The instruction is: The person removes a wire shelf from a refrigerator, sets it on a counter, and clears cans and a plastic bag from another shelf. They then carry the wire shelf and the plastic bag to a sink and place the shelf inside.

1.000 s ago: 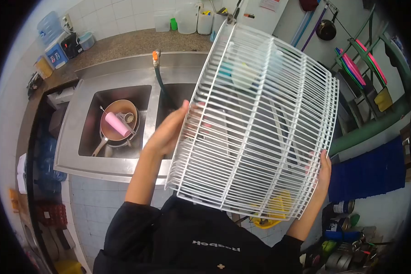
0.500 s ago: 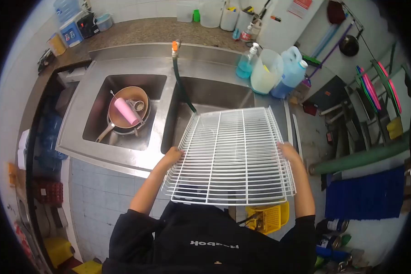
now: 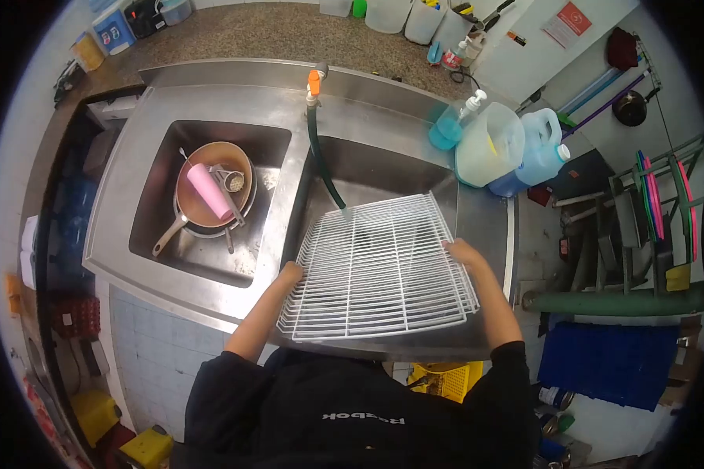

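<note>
A white wire shelf rack [image 3: 375, 270], which looks like more than one layer, lies tilted over the right sink basin [image 3: 383, 164]. Its left edge is gripped by my left hand [image 3: 291, 275], fingers closed around the wires. My right hand [image 3: 463, 254] is closed on the opposite edge. The far end of the rack dips into the basin, close to the end of a dark green hose [image 3: 325, 160] hanging from the orange-handled tap [image 3: 314, 82]. The near end is over the sink's front edge.
The left basin [image 3: 152, 227] holds a frying pan [image 3: 203, 207] with a pink cylinder [image 3: 209, 191] and utensils in it. Right of the basins stand a soap pump bottle [image 3: 448, 129], a cut-open jug [image 3: 485, 152] and a blue-liquid jug [image 3: 536, 156]. A yellow basket [image 3: 446, 379] is below.
The rack has moved forward and lower, from in front of my body to over the right basin. Both hands have kept their hold on its sides. The camera view has shifted slightly.
</note>
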Motion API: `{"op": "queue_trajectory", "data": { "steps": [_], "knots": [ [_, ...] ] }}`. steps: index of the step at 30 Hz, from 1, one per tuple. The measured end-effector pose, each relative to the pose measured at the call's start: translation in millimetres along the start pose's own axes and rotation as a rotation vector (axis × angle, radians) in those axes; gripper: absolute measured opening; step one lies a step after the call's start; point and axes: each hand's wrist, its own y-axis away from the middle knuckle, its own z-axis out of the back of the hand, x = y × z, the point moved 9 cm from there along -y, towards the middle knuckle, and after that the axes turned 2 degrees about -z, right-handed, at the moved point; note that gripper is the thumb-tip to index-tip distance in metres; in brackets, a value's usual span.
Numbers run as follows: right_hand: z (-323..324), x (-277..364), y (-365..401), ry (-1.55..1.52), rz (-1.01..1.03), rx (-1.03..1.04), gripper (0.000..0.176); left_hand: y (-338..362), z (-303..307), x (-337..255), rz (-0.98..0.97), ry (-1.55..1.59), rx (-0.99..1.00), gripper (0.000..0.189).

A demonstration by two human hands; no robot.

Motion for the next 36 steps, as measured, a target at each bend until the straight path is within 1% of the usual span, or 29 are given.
{"op": "queue_trajectory", "data": {
  "steps": [1,2,3,4,5,6,8,9,10,12,13,14,15,16,17,20,23,26,27,28,30,31,32,33,34,35,36],
  "knots": [
    [-3.8,-21.3,-30.1,0.018,0.026,0.022,0.046,-3.1,3.1,-1.0,-0.018,0.056,-0.043,0.023],
    [-10.2,-38.4,-53.5,0.033,0.05,0.045,0.046,-25.2,6.9,14.1,0.025,0.014,-0.045,0.022],
    [-10.1,-50.8,-66.4,0.172,0.012,-0.034,0.046,-61.2,13.0,40.0,0.07,-0.03,-0.047,0.021],
    [-12.2,-46.2,-63.1,0.198,0.021,-0.059,0.047,-80.7,17.2,57.3,0.114,-0.076,-0.049,0.02],
    [-15.0,-39.4,-52.6,0.224,0.026,-0.082,0.047,-7.3,7.0,-9.5,0.043,-0.149,-0.059,0.023],
    [-16.5,-34.4,-45.0,0.252,0.034,-0.104,0.047,4.2,9.4,-24.7,0.027,-0.232,-0.093,0.024],
    [-21.2,-52.5,-63.2,0.321,0.012,-0.167,0.045,11.3,14.7,-50.0,-0.023,-0.399,-0.162,0.025],
    [-26.9,-73.6,-82.5,0.337,0.003,-0.202,0.044,18.4,13.9,-63.6,-0.054,-0.332,-0.162,0.029],
    [-32.4,-95.2,-100.1,0.353,-0.007,-0.236,0.044,7.5,13.8,-62.6,-0.074,-0.374,-0.175,0.029],
    [-58.7,-136.9,-138.3,0.385,0.018,-0.126,0.048,-23.0,15.8,-51.6,-0.113,-0.452,-0.205,0.031],
    [-69.9,-154.2,-155.2,0.402,0.035,-0.069,0.051,-19.9,12.8,-60.6,-0.125,-0.446,-0.17,0.031],
    [-76.6,-161.5,-163.5,0.417,0.053,-0.011,0.054,-21.7,12.5,-65.6,-0.161,-0.487,-0.2,0.03],
    [-71.3,-152.6,-151.8,0.398,-0.015,-0.071,0.054,-25.1,13.0,-68.8,-0.199,-0.529,-0.232,0.029],
    [-70.5,-129.6,-126.8,0.375,-0.08,-0.13,0.053,-26.5,14.7,-73.1,-0.238,-0.574,-0.266,0.028],
    [-68.0,-117.8,-109.3,0.349,-0.149,-0.188,0.053,-12.1,12.5,-83.6,-0.255,-0.6,-0.26,0.027],
    [-63.9,-116.5,-120.5,0.324,-0.163,-0.168,0.049,-7.3,9.1,-99.5,-0.259,-0.658,-0.309,0.029],
    [-56.3,-113.3,-120.6,0.237,-0.193,-0.195,0.046,-9.9,6.0,-105.3,-0.24,-0.734,-0.292,0.031],
    [-62.5,-137.1,-147.8,0.23,-0.251,-0.117,0.048,-6.8,6.1,-108.1,-0.212,-0.739,-0.287,0.032],
    [-65.1,-149.2,-162.8,0.139,-0.157,-0.135,0.037,-3.3,6.2,-109.3,-0.207,-0.719,-0.289,0.033],
    [-63.5,-140.3,-162.9,0.298,-0.036,-0.154,0.032,-1.3,5.0,-111.4,-0.206,-0.697,-0.288,0.034],
    [-56.2,-112.7,-161.3,0.62,0.205,-0.203,0.026,25.4,-1.7,-128.6,-0.248,-0.858,-0.325,0.037],
    [-26.1,-46.1,-114.1,0.505,0.286,-0.243,0.021,34.4,-7.9,-132.7,-0.267,-0.937,-0.343,0.038],
    [5.2,31.1,-56.4,0.396,0.372,-0.275,0.02,35.7,-12.3,-134.0,-0.311,-1.01,-0.387,0.039],
    [51.7,99.7,-2.1,0.247,0.631,-0.485,0.023,36.8,-14.3,-132.3,-0.351,-1.082,-0.431,0.04],
    [99.0,153.7,52.2,0.268,0.96,-0.852,0.025,38.2,-17.5,-130.3,-0.387,-1.155,-0.475,0.041],
    [147.2,174.6,61.1,0.191,0.708,-0.946,0.027,39.2,-19.9,-132.8,-0.425,-1.217,-0.558,0.041],
    [186.1,196.4,70.7,0.104,0.723,-1.023,0.027,41.5,-23.2,-136.0,-0.437,-1.252,-0.583,0.04]
  ]
}}
